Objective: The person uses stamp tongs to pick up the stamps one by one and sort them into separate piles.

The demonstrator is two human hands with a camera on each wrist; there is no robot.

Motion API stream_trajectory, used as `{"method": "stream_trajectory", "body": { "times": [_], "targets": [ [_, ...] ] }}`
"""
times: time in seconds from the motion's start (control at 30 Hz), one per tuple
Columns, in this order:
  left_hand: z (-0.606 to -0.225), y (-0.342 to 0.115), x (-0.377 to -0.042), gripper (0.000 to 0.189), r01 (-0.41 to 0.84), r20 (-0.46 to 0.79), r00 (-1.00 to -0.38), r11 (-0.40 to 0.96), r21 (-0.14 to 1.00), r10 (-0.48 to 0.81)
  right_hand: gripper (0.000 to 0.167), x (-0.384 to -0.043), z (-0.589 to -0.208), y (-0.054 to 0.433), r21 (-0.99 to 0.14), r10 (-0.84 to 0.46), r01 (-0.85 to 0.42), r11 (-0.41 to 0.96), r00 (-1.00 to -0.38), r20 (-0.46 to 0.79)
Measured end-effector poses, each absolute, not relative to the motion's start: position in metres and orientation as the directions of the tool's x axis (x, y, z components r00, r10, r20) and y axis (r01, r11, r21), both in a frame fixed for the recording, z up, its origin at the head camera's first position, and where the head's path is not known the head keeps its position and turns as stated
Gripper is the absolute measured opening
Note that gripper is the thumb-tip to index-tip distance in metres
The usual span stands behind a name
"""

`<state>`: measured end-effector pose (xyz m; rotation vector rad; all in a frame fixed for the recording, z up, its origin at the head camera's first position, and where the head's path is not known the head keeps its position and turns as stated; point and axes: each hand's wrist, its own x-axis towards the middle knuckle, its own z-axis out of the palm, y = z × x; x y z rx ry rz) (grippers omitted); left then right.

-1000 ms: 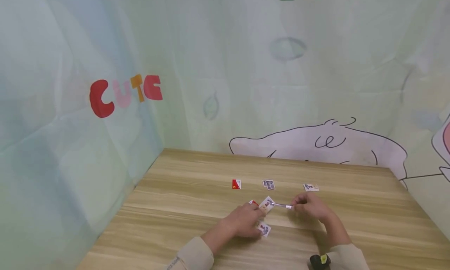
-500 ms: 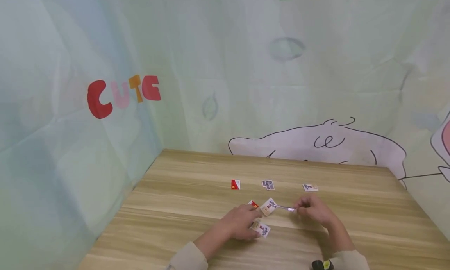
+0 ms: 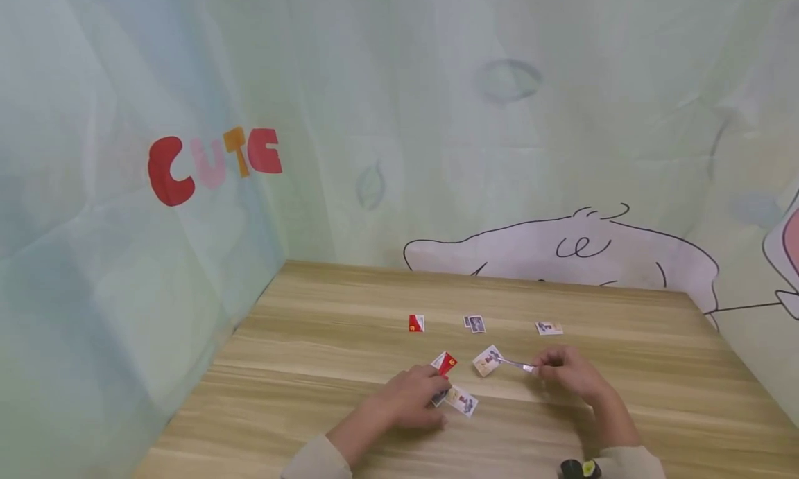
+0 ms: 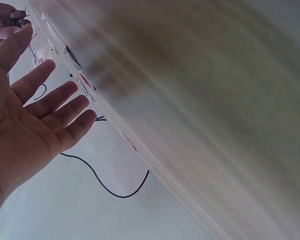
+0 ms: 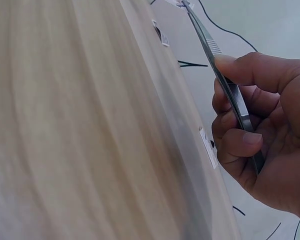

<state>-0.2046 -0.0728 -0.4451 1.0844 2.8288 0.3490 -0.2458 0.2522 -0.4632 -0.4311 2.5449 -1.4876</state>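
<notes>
My right hand [image 3: 574, 375] holds metal tweezers [image 5: 212, 46] between thumb and fingers. Their tips grip a small printed paper card [image 3: 484, 361], pale with a little figure on it, over the middle of the table. The left hand [image 3: 408, 399] hovers low beside a loose group of cards, its fingers spread and fairly straight in the left wrist view, with nothing in its palm [image 4: 25, 135]. By its fingertips are a red-and-white card [image 3: 445, 362], a dark card [image 3: 440, 398] partly hidden by the fingers, and another pale figure card [image 3: 463, 401].
Farther back, a row of small cards lies on the wood-grain table [image 3: 312, 354]: a red-and-white one [image 3: 416, 323], two overlapping dark ones [image 3: 476, 324] and a pale figure card [image 3: 549, 328]. A printed cloth backdrop [image 3: 431, 153] rises behind and along the left side.
The right hand has drawn the tweezers and the pale card rightward, away from the group. My left hand has pulled back left, uncovering more of the red-and-white card and the dark card.
</notes>
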Motion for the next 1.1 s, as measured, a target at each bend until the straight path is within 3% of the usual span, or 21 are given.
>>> {"method": "stream_trajectory", "body": {
  "times": [1.1],
  "targets": [
    [-0.452, -0.055, -0.186, 0.056, 0.723, -0.064, -0.673, 0.674, 0.153, 0.737, 0.025, -0.248, -0.474, 0.3, -0.874, -0.126, 0.017, 0.486, -0.988, -0.09]
  ]
}}
